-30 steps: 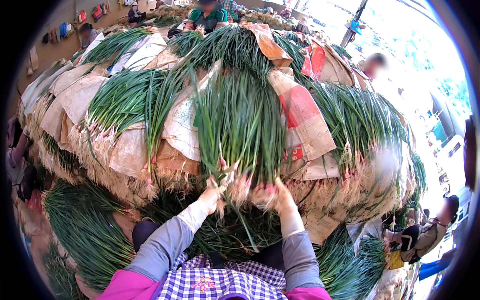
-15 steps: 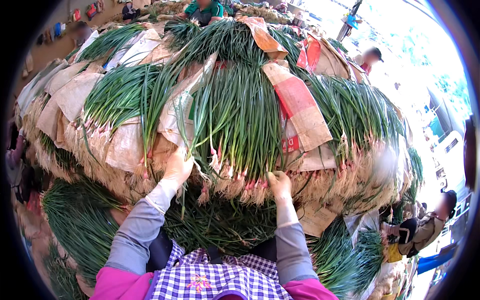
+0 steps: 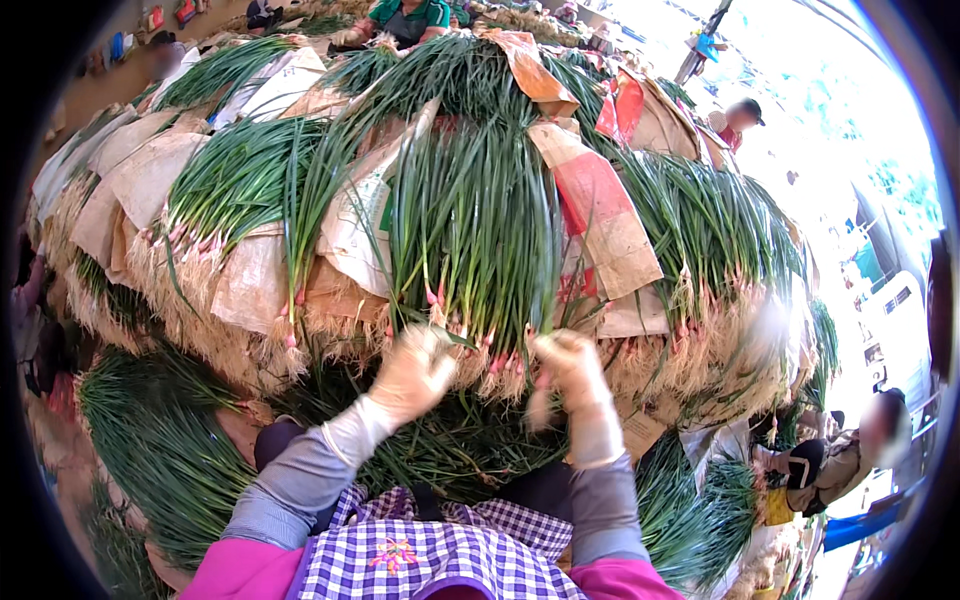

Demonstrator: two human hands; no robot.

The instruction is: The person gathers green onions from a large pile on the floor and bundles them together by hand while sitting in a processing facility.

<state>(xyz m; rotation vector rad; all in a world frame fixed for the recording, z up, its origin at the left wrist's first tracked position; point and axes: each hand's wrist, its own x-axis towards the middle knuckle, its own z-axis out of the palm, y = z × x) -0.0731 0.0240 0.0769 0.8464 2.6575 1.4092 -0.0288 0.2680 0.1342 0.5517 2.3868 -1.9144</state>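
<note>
In front of me a bunch of spring onions [image 3: 480, 240] lies over a heap, green leaves uphill, pinkish bulbs and pale roots toward me. Both my hands wear pale gloves. My left hand [image 3: 412, 372] is at the bunch's lower left edge, blurred, with curled fingers; a green leaf strip crosses by its fingertips, and what it grips is hidden. At the lower right edge, my right hand [image 3: 572, 368] is closed on a spring onion, whose blurred bulb and roots [image 3: 540, 402] hang below the fingers.
Beige sacking [image 3: 355, 215] and a red-and-tan sack strip [image 3: 600, 210] separate the bunches. More spring onions lie at left [image 3: 160, 450] and right [image 3: 700, 520]. Loose leaves [image 3: 440, 440] cover the ground before my knees. A person [image 3: 850, 460] sits at right; another [image 3: 405, 20] is beyond the heap.
My left hand has moved right and toward me, off the bunch's left edge. My right hand has shifted slightly right, and a bulb with roots now hangs under it.
</note>
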